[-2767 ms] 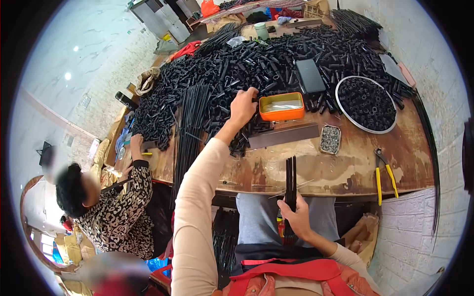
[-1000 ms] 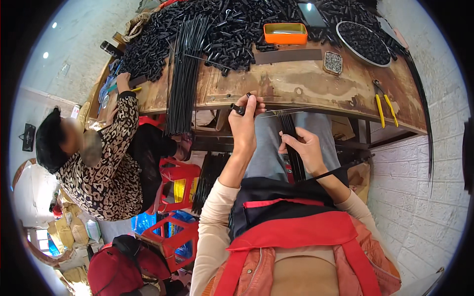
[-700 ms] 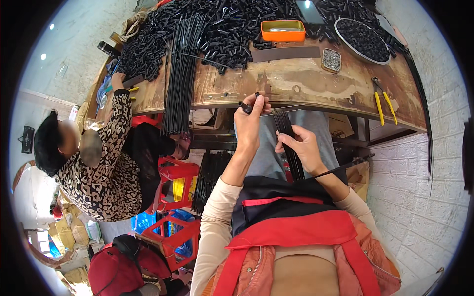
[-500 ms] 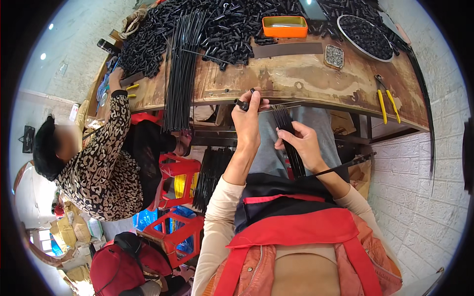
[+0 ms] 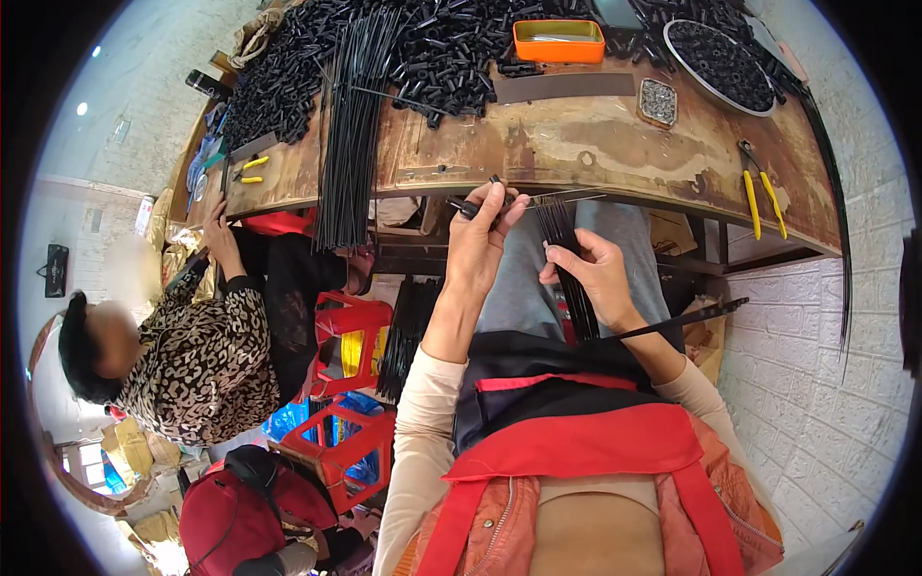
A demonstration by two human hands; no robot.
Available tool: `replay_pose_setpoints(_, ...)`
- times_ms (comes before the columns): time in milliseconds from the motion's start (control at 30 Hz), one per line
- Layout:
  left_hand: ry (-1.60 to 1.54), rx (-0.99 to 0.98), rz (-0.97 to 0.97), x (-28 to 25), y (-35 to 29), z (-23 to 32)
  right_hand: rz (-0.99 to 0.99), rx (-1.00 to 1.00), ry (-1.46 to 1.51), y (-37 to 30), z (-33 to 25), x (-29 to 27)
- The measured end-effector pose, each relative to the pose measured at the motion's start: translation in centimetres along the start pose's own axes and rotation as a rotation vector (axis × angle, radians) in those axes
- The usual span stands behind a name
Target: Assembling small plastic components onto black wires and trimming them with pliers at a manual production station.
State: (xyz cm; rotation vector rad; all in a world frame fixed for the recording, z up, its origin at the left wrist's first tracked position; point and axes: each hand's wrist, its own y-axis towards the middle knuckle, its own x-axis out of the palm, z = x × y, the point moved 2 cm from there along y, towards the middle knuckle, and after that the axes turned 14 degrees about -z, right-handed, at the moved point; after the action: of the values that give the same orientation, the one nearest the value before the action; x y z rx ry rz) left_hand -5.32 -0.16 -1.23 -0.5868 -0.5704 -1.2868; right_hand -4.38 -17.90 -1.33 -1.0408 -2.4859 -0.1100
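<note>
Black cap [image 5: 465, 206] mostly buried in left hand [image 5: 480, 245] fingers. Rod bundle [image 5: 574, 278] lower end hidden behind right hand [image 5: 597, 278]. Round tray [image 5: 684, 60] cut off at top edge.

1. This is a small assembly workshop. A worn wooden bench [image 5: 615, 154] fills the top of the view, its surface stained and scuffed.
2. Heaps of short black tubes [image 5: 432, 48] cover the far side of the bench, with a long bundle of thin black rods [image 5: 351, 125] laid across it.
3. An orange tray [image 5: 558, 40] and a round basin [image 5: 722, 58] full of black pieces sit among the parts.
4. Yellow-handled pliers [image 5: 759, 197] lie near the bench edge.
5. A co-worker in a leopard-print top [image 5: 206, 336] sits at the same bench, beside red plastic stools [image 5: 346, 384].
6. A bare white brick wall [image 5: 816, 365] on the right.
</note>
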Motion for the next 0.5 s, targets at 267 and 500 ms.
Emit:
replay_pose_setpoints(267,-0.007,-0.100,-0.057,0.5,0.2,0.7,-0.010,0.055,0.041,0.9,-0.4,0.4)
replay_pose_setpoints(500,0.074,-0.120,-0.041,0.8,1.1,0.8,0.007,0.070,0.055,1.8,0.1,-0.2)
